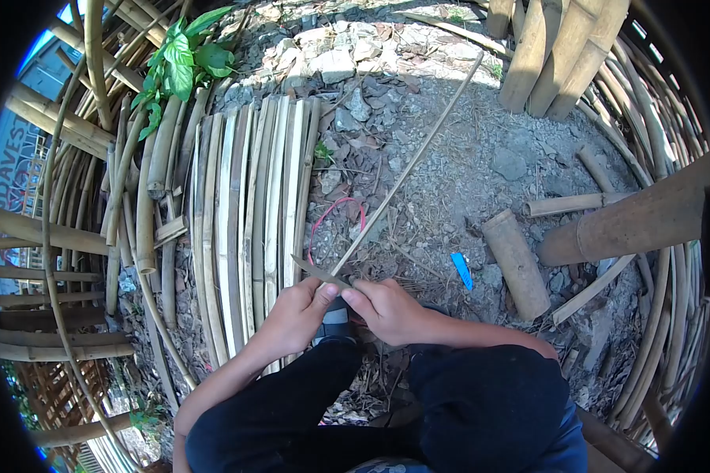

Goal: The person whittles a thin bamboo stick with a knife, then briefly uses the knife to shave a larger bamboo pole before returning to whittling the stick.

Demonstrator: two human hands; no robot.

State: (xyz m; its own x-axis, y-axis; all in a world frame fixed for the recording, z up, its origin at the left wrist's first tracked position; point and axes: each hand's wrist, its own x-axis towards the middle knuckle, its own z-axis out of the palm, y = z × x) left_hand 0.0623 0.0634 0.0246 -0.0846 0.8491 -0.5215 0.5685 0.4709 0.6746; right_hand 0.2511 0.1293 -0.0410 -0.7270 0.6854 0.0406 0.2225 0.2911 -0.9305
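Observation:
My left hand point(298, 314) and my right hand point(388, 310) are closed, thumbs close together, in front of my knees. A long thin bamboo strip point(406, 167) slants from far right down to my fingers, its near end by my left thumb. Across it lies a dark knife blade point(311, 269), its tip pointing up and left past my left hand. The handle appears to be inside my right fist, hidden by the fingers. Beside my left arm, split bamboo slats point(252, 205) lie side by side on the ground.
A pink strap loop point(335, 202) and a blue object point(461, 270) lie on the stony ground. Cut bamboo pieces, including a short thick one point(517, 264), are at right. Bamboo poles point(560, 55) stand behind. A leafy plant point(180, 59) and bamboo railing are at left.

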